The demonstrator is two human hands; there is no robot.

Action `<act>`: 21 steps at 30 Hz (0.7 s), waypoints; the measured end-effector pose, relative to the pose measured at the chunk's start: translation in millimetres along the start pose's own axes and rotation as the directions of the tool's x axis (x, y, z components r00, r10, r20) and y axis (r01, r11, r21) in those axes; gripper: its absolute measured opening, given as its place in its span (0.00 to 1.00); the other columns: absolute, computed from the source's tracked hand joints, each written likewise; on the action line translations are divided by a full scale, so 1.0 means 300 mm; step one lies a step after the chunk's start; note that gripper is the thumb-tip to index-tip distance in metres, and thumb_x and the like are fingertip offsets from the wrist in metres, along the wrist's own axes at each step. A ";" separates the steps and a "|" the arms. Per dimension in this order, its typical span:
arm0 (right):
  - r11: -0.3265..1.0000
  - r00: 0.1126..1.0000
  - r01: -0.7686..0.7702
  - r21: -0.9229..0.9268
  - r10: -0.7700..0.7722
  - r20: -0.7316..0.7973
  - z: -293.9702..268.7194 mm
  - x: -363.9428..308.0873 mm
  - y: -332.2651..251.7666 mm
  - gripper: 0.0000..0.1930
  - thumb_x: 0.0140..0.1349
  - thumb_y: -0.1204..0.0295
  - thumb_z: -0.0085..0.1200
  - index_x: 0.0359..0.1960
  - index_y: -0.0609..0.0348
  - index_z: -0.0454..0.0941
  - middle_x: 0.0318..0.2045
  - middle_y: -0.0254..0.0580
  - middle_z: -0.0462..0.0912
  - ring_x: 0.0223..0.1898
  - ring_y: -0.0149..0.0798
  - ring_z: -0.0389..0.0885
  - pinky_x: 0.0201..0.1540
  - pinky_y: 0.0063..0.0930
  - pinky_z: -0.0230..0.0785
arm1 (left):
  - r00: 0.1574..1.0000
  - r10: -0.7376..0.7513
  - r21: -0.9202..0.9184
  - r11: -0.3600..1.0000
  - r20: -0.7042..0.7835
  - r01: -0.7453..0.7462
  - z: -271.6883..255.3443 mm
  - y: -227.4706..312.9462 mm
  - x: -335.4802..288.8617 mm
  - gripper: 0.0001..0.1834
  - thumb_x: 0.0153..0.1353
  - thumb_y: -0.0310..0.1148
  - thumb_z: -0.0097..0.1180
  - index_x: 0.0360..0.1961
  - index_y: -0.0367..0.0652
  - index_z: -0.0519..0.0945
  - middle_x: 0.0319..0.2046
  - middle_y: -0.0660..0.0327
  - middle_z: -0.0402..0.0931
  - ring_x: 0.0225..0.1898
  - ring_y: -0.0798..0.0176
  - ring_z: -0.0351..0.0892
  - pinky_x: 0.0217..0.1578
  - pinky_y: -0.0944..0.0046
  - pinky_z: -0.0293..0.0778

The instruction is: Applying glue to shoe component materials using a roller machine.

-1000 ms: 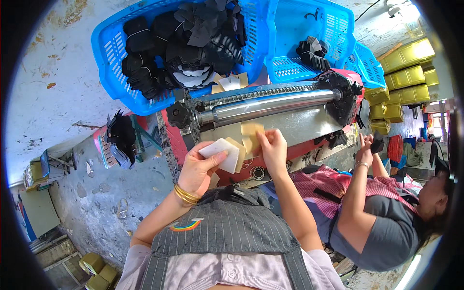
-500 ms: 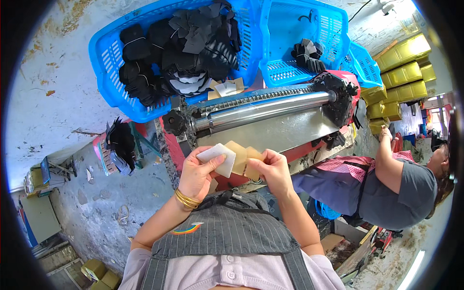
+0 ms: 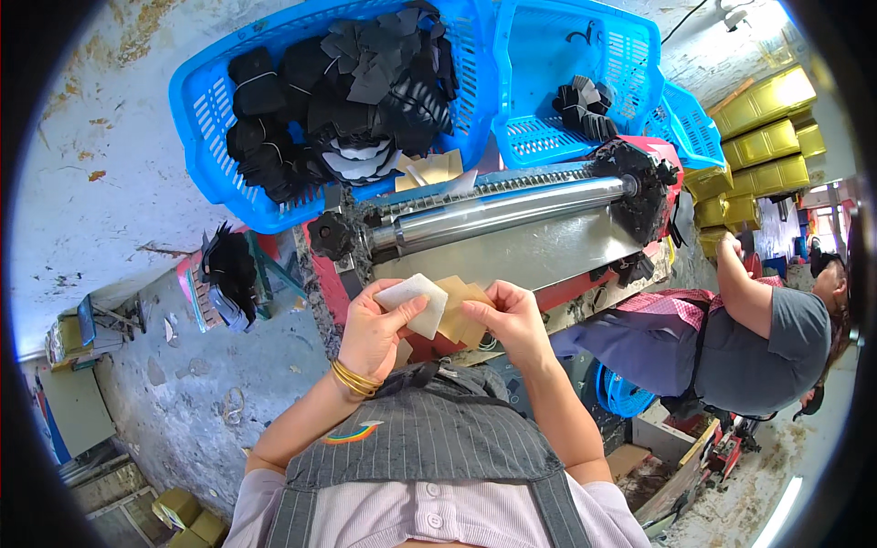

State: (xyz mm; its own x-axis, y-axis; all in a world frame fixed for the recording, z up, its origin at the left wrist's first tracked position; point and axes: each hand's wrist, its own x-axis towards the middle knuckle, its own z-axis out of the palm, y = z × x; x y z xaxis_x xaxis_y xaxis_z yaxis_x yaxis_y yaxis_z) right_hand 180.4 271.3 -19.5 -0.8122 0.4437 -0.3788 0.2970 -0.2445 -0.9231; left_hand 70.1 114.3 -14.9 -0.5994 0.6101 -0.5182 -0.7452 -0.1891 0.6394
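My left hand point(image 3: 373, 327) grips an off-white, flat, roughly square piece point(image 3: 422, 306) between thumb and fingers. Overlapping it on the right are tan flat pieces point(image 3: 459, 309), pinched at their right side by my right hand point(image 3: 512, 320). Whether the left fingers also hold tan pieces behind the white one is hidden. Both hands are in front of my apron, at the near edge of a machine with a shiny metal roller point(image 3: 512, 214) and a flat metal plate point(image 3: 512, 254).
Behind the machine stands a blue basket point(image 3: 203, 169) with bundled black pieces; another blue basket point(image 3: 534, 55) holds a small black stack. Black pieces point(image 3: 230, 279) hang at the left. On the right, a person point(image 3: 740, 342) stands near yellow-gold blocks point(image 3: 772, 137).
The tan pieces have shifted slightly between my hands and overlap more closely. The white piece has tilted a little. The person at the right has moved slightly.
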 end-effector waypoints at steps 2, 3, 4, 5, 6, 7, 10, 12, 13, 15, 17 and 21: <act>0.994 0.994 -0.090 -0.055 0.087 -0.060 -0.014 0.004 0.002 0.07 0.55 0.73 0.57 0.27 0.65 0.77 0.17 0.29 0.74 0.17 0.18 0.66 0.18 0.14 0.56 | 1.000 0.020 0.036 0.999 -0.017 -0.019 -0.005 0.005 -0.010 0.15 0.53 0.23 0.59 0.41 0.38 0.70 0.37 0.58 0.75 0.39 0.63 0.77 0.37 0.61 0.77; 0.978 0.978 -0.179 -0.105 0.165 -0.126 -0.023 0.007 0.003 0.08 0.54 0.71 0.58 0.28 0.66 0.78 0.16 0.31 0.75 0.17 0.19 0.68 0.18 0.14 0.58 | 0.998 0.021 0.021 1.000 -0.058 -0.020 -0.007 0.008 -0.021 0.15 0.53 0.23 0.59 0.41 0.37 0.70 0.38 0.58 0.75 0.39 0.63 0.77 0.37 0.62 0.78; 0.978 0.971 -0.186 -0.092 0.168 -0.173 -0.055 0.034 0.047 0.08 0.55 0.72 0.56 0.27 0.67 0.78 0.14 0.33 0.74 0.15 0.21 0.69 0.15 0.15 0.59 | 0.996 0.023 0.007 1.000 -0.089 -0.022 0.000 0.013 -0.022 0.15 0.53 0.23 0.59 0.41 0.37 0.70 0.38 0.58 0.75 0.39 0.63 0.77 0.37 0.62 0.78; 0.973 0.965 -0.154 -0.171 0.111 -0.236 -0.054 0.056 0.050 0.10 0.57 0.71 0.55 0.29 0.68 0.77 0.16 0.35 0.75 0.15 0.22 0.70 0.13 0.16 0.60 | 0.996 0.023 0.007 1.000 -0.089 -0.022 0.004 0.013 -0.021 0.15 0.53 0.23 0.59 0.41 0.37 0.70 0.38 0.58 0.75 0.39 0.63 0.77 0.37 0.62 0.78; 0.998 0.959 -0.037 -0.059 0.019 -0.282 -0.031 0.102 0.055 0.10 0.57 0.70 0.54 0.30 0.68 0.76 0.16 0.36 0.75 0.15 0.22 0.71 0.13 0.17 0.60 | 0.998 0.024 -0.013 1.000 -0.059 -0.025 0.011 0.013 -0.017 0.15 0.53 0.24 0.58 0.42 0.37 0.69 0.38 0.58 0.75 0.39 0.63 0.77 0.37 0.62 0.78; 0.995 0.941 0.088 0.048 -0.067 -0.332 -0.001 0.141 0.055 0.11 0.58 0.69 0.54 0.31 0.68 0.75 0.17 0.36 0.75 0.16 0.23 0.71 0.14 0.17 0.61 | 0.999 0.031 -0.034 0.999 -0.032 -0.032 0.010 0.016 -0.011 0.15 0.54 0.24 0.58 0.42 0.37 0.69 0.38 0.58 0.75 0.39 0.63 0.77 0.37 0.62 0.78; 0.996 0.945 0.022 0.082 0.006 -0.327 0.014 0.129 -0.013 0.08 0.59 0.72 0.53 0.32 0.67 0.75 0.21 0.34 0.76 0.16 0.21 0.68 0.17 0.14 0.58 | 0.998 0.034 -0.037 0.999 -0.054 -0.036 -0.002 0.008 -0.003 0.16 0.54 0.24 0.57 0.43 0.37 0.68 0.39 0.58 0.74 0.40 0.62 0.77 0.37 0.62 0.77; 0.998 0.994 -0.052 0.041 0.056 -0.094 0.011 0.075 -0.048 0.08 0.59 0.72 0.52 0.31 0.67 0.75 0.20 0.34 0.75 0.16 0.21 0.68 0.17 0.13 0.58 | 0.997 0.051 -0.045 0.998 -0.057 -0.054 -0.003 0.005 0.002 0.16 0.55 0.24 0.57 0.43 0.38 0.68 0.40 0.58 0.74 0.40 0.63 0.77 0.38 0.62 0.77; 0.994 0.985 -0.113 -0.012 0.114 0.127 0.010 0.045 -0.052 0.08 0.59 0.72 0.52 0.30 0.67 0.75 0.19 0.33 0.74 0.16 0.21 0.68 0.18 0.13 0.58 | 0.997 0.059 -0.047 0.997 -0.046 -0.062 -0.003 0.006 0.004 0.16 0.55 0.24 0.57 0.43 0.38 0.68 0.40 0.58 0.74 0.40 0.63 0.77 0.38 0.63 0.77; 0.994 0.993 -0.104 -0.020 0.105 0.050 -0.004 0.043 -0.018 0.08 0.59 0.72 0.51 0.29 0.66 0.75 0.18 0.34 0.74 0.16 0.21 0.68 0.18 0.14 0.58 | 0.999 0.031 -0.066 0.997 -0.029 -0.033 -0.021 0.010 -0.006 0.15 0.56 0.24 0.56 0.44 0.38 0.67 0.41 0.58 0.73 0.40 0.64 0.76 0.39 0.64 0.77; 0.971 0.971 -0.181 -0.157 0.151 -0.184 -0.049 0.074 0.022 0.09 0.58 0.72 0.52 0.30 0.68 0.75 0.18 0.36 0.76 0.17 0.24 0.73 0.19 0.18 0.64 | 1.000 0.023 -0.044 0.999 0.000 -0.023 -0.006 0.020 -0.022 0.11 0.57 0.24 0.54 0.41 0.38 0.71 0.39 0.59 0.75 0.39 0.66 0.77 0.38 0.64 0.76; 0.972 0.878 0.125 -0.200 -0.202 -0.433 0.010 0.194 0.033 0.09 0.59 0.71 0.53 0.28 0.66 0.73 0.22 0.37 0.76 0.18 0.25 0.72 0.20 0.17 0.65 | 0.947 0.311 0.495 0.813 0.079 -0.308 0.038 0.031 -0.045 0.09 0.53 0.21 0.56 0.37 0.38 0.76 0.36 0.59 0.78 0.38 0.64 0.78 0.40 0.61 0.76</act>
State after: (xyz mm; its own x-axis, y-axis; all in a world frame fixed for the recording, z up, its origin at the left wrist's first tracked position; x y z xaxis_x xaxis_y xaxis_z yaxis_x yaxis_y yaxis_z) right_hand 134.6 292.2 -50.6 -0.5557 0.8128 -0.1748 0.2872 -0.0096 -0.9578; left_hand 74.7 113.1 4.5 -0.7764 0.5798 -0.2469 -0.2764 0.0388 0.9602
